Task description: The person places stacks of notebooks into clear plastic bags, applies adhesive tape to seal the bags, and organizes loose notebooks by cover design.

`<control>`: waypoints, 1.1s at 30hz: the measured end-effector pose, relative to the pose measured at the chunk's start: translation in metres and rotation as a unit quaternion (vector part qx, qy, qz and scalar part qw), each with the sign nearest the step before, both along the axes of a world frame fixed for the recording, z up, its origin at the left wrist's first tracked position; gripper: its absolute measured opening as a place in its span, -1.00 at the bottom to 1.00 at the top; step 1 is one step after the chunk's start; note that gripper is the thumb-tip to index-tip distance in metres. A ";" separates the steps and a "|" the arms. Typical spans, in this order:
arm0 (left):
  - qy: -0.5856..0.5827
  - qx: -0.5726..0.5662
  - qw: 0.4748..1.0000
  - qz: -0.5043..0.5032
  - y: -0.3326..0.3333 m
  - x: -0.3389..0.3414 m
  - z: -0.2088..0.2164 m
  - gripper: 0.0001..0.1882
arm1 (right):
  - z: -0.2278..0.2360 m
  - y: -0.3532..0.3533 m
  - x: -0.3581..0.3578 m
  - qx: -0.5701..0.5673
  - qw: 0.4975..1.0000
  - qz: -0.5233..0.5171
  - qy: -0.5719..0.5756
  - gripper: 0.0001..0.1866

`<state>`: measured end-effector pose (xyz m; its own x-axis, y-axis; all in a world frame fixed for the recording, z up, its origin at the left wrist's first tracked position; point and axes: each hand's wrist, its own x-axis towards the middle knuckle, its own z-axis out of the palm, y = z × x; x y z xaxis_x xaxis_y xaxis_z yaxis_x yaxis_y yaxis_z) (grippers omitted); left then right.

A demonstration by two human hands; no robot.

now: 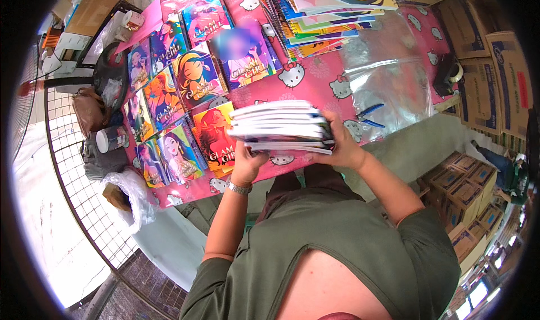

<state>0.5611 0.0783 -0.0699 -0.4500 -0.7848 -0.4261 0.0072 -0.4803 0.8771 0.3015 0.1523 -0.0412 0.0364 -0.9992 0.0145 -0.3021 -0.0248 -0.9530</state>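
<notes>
Pressed between the left hand (251, 161) at one end and the right hand (344, 146) at the other, a thick stack of white-edged books (278, 123) is held level over the near part of the table; the fingers beneath are hidden, and I cannot tell whether its underside touches the cloth. Largest around it is the table (319, 92), covered in pink cloth printed with white cartoon cats. Tall brown cartons (478, 89) stand beyond its right end. Across the table's left half lie bright illustrated notebooks (197, 81) in rows, some overlapping, the nearest just beside the left hand. A heap of spiral-bound books (326, 16) sits at the far side, and clear plastic sleeves (388, 86) lie flat near it. Smaller are a dark tape dispenser (447, 75) near the right edge, a blue-handled tool (372, 116) lying on the sleeves, its handles parted, and a metal watch (240, 188) around the left wrist.
</notes>
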 end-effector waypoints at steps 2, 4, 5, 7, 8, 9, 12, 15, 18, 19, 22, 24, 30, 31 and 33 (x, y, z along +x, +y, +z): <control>0.037 -0.065 0.997 0.012 0.008 -0.012 -0.006 -0.23 | -0.025 0.002 -0.013 0.081 0.988 0.017 -0.127 0.19; -0.005 -0.170 0.984 -0.061 -0.004 -0.017 -0.013 -0.11 | -0.048 -0.010 -0.019 -0.064 0.998 0.020 -0.018 0.18; -0.036 -0.192 0.976 -0.093 -0.009 -0.017 -0.021 -0.06 | -0.058 -0.012 -0.021 -0.092 0.995 0.028 0.021 0.17; -0.026 -0.184 0.979 -0.089 -0.013 -0.020 -0.042 -0.05 | -0.075 -0.014 -0.015 -0.033 0.996 -0.027 -0.078 0.14; -0.022 -0.180 0.980 -0.086 -0.014 -0.020 -0.052 -0.04 | -0.081 -0.015 -0.011 -0.004 0.990 -0.054 -0.127 0.13; -0.082 -0.227 0.959 -0.152 -0.014 -0.015 -0.066 -0.05 | -0.081 -0.018 -0.006 0.004 0.991 -0.056 -0.125 0.11; -0.171 -0.432 0.859 -0.216 -0.019 -0.005 -0.079 -0.04 | -0.065 -0.020 0.004 0.013 0.995 -0.054 -0.079 0.06; -0.065 -0.320 0.940 -0.101 -0.025 -0.011 -0.066 0.00 | -0.080 -0.034 -0.024 -0.121 0.991 0.033 0.042 0.06; -0.094 -0.384 0.911 -0.117 -0.023 -0.017 -0.068 0.00 | -0.083 -0.029 -0.019 -0.082 0.996 0.045 0.004 0.06; -0.139 -0.450 0.871 -0.140 -0.025 -0.017 -0.073 0.00 | -0.081 -0.029 -0.013 -0.081 0.995 0.050 -0.016 0.05; -0.137 -0.379 0.907 -0.124 -0.024 -0.021 -0.078 0.03 | -0.099 -0.029 -0.014 -0.083 0.996 0.040 0.010 -0.01; -0.098 -0.348 0.924 -0.122 -0.034 -0.020 -0.079 0.07 | -0.101 -0.035 -0.023 -0.121 0.990 0.062 0.037 -0.05; -0.078 -0.336 0.932 -0.112 -0.034 -0.025 -0.059 0.09 | -0.130 -0.029 -0.026 -0.019 0.999 0.023 -0.037 -0.08; -0.079 -0.337 0.932 -0.104 -0.031 -0.026 -0.059 0.08 | -0.133 -0.028 -0.021 0.008 0.996 0.010 -0.092 -0.07; -0.073 -0.262 0.955 -0.114 -0.032 -0.021 -0.073 0.02 | -0.128 -0.023 -0.016 0.066 0.979 -0.006 -0.194 -0.38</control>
